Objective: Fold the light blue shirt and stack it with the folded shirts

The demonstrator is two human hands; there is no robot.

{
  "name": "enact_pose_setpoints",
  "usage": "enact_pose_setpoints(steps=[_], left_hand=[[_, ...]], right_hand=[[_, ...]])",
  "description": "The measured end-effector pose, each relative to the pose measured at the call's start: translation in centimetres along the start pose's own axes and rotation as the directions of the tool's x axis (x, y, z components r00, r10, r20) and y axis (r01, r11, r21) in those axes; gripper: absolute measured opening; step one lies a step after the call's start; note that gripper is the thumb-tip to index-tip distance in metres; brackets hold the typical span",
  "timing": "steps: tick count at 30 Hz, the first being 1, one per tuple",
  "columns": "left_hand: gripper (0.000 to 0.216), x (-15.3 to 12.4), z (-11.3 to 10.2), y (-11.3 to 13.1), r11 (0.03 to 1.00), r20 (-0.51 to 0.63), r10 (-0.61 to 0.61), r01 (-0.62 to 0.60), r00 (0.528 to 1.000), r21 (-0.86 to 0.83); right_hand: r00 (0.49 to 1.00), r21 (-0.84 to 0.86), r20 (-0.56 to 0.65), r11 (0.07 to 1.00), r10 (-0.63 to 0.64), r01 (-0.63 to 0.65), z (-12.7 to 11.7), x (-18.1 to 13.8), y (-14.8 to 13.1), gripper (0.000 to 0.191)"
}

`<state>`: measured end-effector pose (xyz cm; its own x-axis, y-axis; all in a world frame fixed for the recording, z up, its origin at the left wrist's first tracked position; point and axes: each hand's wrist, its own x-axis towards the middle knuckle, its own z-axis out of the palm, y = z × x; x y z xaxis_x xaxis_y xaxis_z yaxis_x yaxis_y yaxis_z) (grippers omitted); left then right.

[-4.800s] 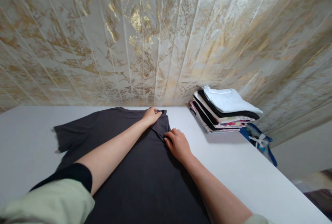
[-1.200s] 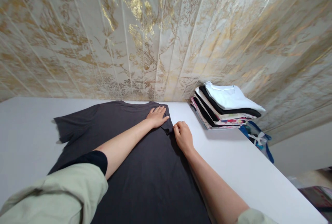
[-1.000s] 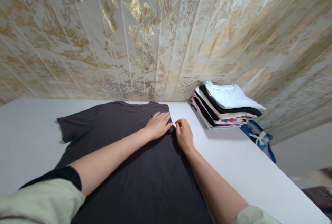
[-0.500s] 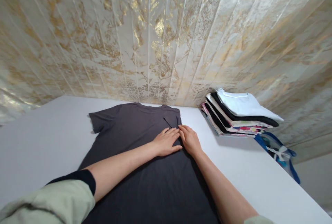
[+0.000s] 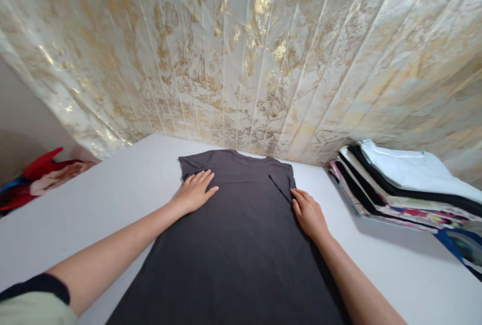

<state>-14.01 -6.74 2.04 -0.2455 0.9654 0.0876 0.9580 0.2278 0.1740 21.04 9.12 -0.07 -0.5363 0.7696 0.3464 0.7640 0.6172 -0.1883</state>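
Note:
A dark grey T-shirt (image 5: pixel 241 234) lies spread on the white table, its collar at the far side. The left short sleeve sticks out, while the right sleeve is folded in over the body, with a dark crease near it. My left hand (image 5: pixel 194 192) rests flat on the shirt beside the left sleeve, fingers stretched out and thumb apart. At the shirt's right edge, just below the folded shoulder, my right hand (image 5: pixel 309 214) has its fingers curled on the cloth.
A stack of folded clothes (image 5: pixel 406 184), white on top, stands at the right of the white table (image 5: pixel 124 184). Below it a blue item (image 5: pixel 452 249) shows past the table edge. A gold-patterned curtain (image 5: pixel 233 53) hangs behind. Red cloth (image 5: pixel 41 164) lies beyond the left edge.
My left hand has moved left across the shirt, away from my right hand, to the left sleeve. My right hand stays at the right edge. The view has turned left.

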Motion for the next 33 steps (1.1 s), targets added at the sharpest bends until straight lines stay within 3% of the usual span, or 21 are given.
enact_pose_setpoints(steps=[4,10,13,16,21,24,28,31,33], left_hand=[[0.062,0.7,-0.2,-1.2,0.99,-0.035,-0.12,0.122,0.992,0.066],[0.05,0.2,0.4,-0.6,0.998,-0.127,-0.065,0.066,0.99,0.0],[0.045,0.0,0.6,-0.6,0.999,-0.163,-0.033,0.027,0.986,-0.038],[0.041,0.0,0.7,-0.7,0.998,-0.189,-0.015,0.005,0.982,-0.055],[0.031,0.0,0.7,-0.5,0.997,-0.242,0.008,-0.025,0.97,-0.069],[0.023,0.0,0.3,-0.5,0.998,-0.257,-0.022,0.006,0.966,-0.063],[0.022,0.5,-1.1,-2.0,0.99,-0.331,-0.14,0.123,0.933,-0.074],[0.018,1.8,-2.2,-5.2,0.946,-0.386,-0.324,0.285,0.864,-0.155],[0.024,3.1,-2.6,-8.1,0.896,-0.35,-0.443,0.397,0.825,-0.2]], right_hand=[[1.0,-0.016,0.004,0.999,-0.028,0.028,0.2,-0.1,0.0,0.04],[0.996,-0.164,0.087,0.986,-0.015,0.029,-1.0,0.9,-1.1,0.04],[0.995,-0.194,0.097,0.98,-0.022,0.04,-2.2,3.2,-4.3,0.04],[0.988,-0.084,0.11,0.99,-0.105,0.115,-2.1,6.7,-9.9,0.043],[0.973,0.112,0.168,0.984,-0.156,0.138,2.1,11.8,-20.6,0.047],[0.969,0.111,0.209,0.987,-0.135,0.114,5.5,12.8,-24.4,0.05],[0.956,0.051,0.265,0.991,-0.129,0.12,8.4,12.6,-25.6,0.056],[0.952,0.039,0.273,0.99,-0.139,0.133,8.9,12.4,-25.3,0.061],[0.95,0.038,0.277,0.99,-0.143,0.138,8.9,12.4,-25.2,0.063]])
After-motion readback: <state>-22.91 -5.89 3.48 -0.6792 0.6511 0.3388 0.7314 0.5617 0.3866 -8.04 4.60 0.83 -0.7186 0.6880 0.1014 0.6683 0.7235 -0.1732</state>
